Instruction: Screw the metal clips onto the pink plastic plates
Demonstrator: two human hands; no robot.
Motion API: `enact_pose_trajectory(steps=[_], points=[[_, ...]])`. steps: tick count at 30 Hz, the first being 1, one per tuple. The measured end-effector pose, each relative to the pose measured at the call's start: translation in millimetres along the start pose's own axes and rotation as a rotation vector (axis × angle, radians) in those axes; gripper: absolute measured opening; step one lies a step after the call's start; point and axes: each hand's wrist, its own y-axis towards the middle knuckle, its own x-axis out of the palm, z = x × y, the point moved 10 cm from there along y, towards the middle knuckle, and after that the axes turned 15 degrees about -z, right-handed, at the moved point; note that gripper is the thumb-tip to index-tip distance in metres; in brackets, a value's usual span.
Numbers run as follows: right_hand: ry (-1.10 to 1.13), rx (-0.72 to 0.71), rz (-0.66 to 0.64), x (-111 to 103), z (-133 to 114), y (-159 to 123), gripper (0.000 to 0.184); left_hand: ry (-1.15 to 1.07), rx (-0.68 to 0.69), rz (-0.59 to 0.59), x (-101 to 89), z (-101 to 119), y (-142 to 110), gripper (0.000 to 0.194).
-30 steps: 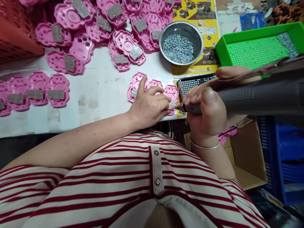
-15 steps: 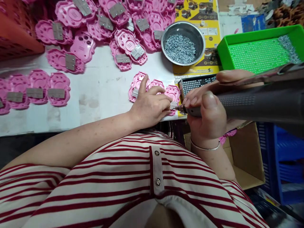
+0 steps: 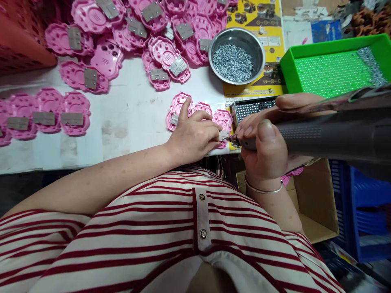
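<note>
My left hand [image 3: 194,136] lies on a row of three pink plastic shells [image 3: 201,110] at the table's near edge, fingers curled and pressing down on the grey metal plate of the rightmost shell [image 3: 222,119]. My right hand [image 3: 265,148] is wrapped round a dark grey electric screwdriver [image 3: 330,132]. Its bit tip [image 3: 228,138] touches that metal plate right beside my left fingertips.
A steel bowl of screws [image 3: 235,61] stands behind the hands. A green tray [image 3: 332,67] and a black perforated screw tray [image 3: 253,106] sit at the right. Several pink shells with plates [image 3: 128,36] are heaped at the back and lined up at the left [image 3: 49,116]. A cardboard box [image 3: 317,203] stands below the table.
Both hands and the screwdriver stay in place on the rightmost shell; only the view has shifted slightly.
</note>
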Motion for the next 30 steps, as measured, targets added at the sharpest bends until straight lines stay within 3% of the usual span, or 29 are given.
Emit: enact_pose_trajectory(steps=[6, 14, 22, 25, 30], points=[[0.057, -0.067, -0.033, 6.0, 8.9, 4.4, 0.031, 0.000, -0.008, -0.002, 1.4, -1.6, 0.9, 0.016], [0.114, -0.050, -0.071, 6.7, 15.9, 4.7, 0.027, 0.025, -0.018, -0.001, 0.7, -1.2, 3.0, 0.014], [0.070, -0.029, 0.195, -22.2, 2.6, 14.2, 0.030, 0.020, -0.019, 0.014, 0.2, -2.0, 1.7, 0.016], [0.101, -0.045, 0.192, -18.3, 6.0, 12.5, 0.035, 0.044, -0.015, -0.003, 0.1, -0.1, 3.3, 0.014], [0.111, 0.047, 0.169, -16.7, 22.8, 5.2, 0.035, 0.070, -0.017, -0.014, -1.6, 0.7, 6.0, 0.014]])
